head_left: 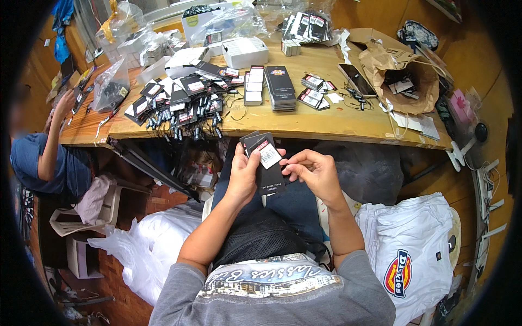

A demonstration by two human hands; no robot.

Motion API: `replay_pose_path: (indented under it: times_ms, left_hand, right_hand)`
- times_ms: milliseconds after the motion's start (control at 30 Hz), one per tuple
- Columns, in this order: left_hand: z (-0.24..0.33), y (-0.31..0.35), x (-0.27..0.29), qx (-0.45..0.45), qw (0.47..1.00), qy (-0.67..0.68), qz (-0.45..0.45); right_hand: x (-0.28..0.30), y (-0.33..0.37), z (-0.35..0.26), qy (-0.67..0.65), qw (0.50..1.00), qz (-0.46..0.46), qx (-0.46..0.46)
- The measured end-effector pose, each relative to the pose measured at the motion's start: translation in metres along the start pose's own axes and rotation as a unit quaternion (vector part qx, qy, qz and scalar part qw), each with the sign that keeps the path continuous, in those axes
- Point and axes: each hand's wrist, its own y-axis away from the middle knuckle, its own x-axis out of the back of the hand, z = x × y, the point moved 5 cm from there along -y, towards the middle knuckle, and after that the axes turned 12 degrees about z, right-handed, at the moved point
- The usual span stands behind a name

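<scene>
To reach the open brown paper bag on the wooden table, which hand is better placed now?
Probably the right hand: it is nearer the bag, while the left hand grips the black rectangular card tags.

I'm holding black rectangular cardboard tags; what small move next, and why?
Perhaps steady the black rectangular cardboard tags with your right hand, which is close at their right edge, since only your left hand clearly grips them.

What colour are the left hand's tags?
Black tags, a red and white sticker on top; head view.
</scene>
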Motion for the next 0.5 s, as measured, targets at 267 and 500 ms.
replay_pose_path:
  times_ms: [267, 500]
  left_hand:
    - [0.015, 0.004, 0.004, -0.198, 0.949, -0.221, 0.110]
    - [0.023, 0.014, 0.000, -0.299, 0.884, -0.350, 0.087]
  right_hand:
    - [-0.004, -0.005, -0.010, 0.049, 0.991, 0.101, 0.073]
    - [-0.007, -0.005, -0.002, 0.096, 0.990, 0.095, 0.052]
